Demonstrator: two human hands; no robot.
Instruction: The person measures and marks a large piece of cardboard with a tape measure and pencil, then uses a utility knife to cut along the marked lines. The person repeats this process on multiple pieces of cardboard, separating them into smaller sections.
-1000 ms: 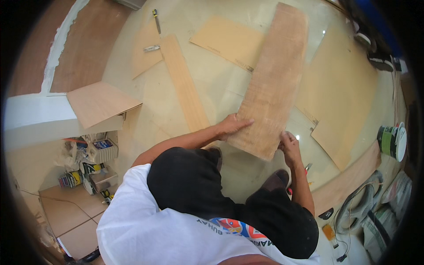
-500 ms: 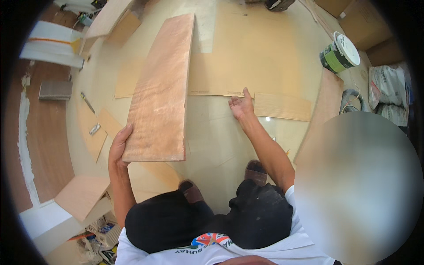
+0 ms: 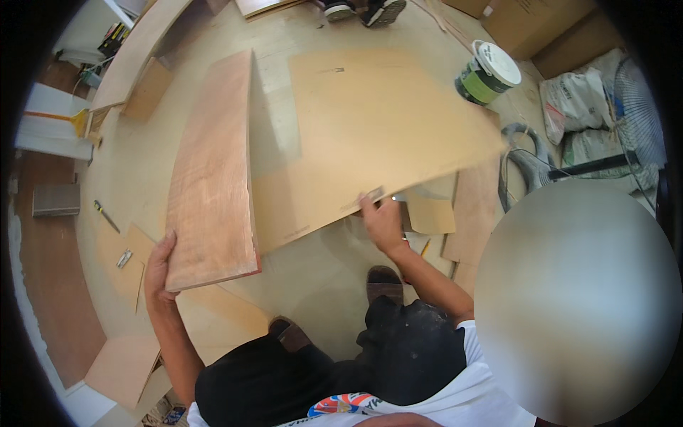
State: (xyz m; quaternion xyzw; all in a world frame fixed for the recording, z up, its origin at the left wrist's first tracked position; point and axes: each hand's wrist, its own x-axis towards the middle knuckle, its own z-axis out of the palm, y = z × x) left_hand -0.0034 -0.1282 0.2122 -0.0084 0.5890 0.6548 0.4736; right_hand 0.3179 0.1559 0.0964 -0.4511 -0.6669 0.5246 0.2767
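My left hand grips the near left corner of a long reddish-brown plywood board, which is raised and slants away from me. The thumb lies on its left edge, and the other fingers are mostly hidden. With my right hand I pinch the near edge of a large, thin tan sheet. That edge is lifted off the floor, and the sheet's right corner is smeared by motion. The plywood overlaps the sheet's left part in view; whether they touch, I cannot tell.
A lidded paint bucket stands at the far right, near plastic sacks and a fan. A plywood strip lies right of my right hand. Another person's shoes show at the top. A cutter knife lies left.
My right hand, open beside the sheet's edge before, has closed on it and raised it. The plywood in my left hand has shifted left and toward me in view, and the view itself has moved.
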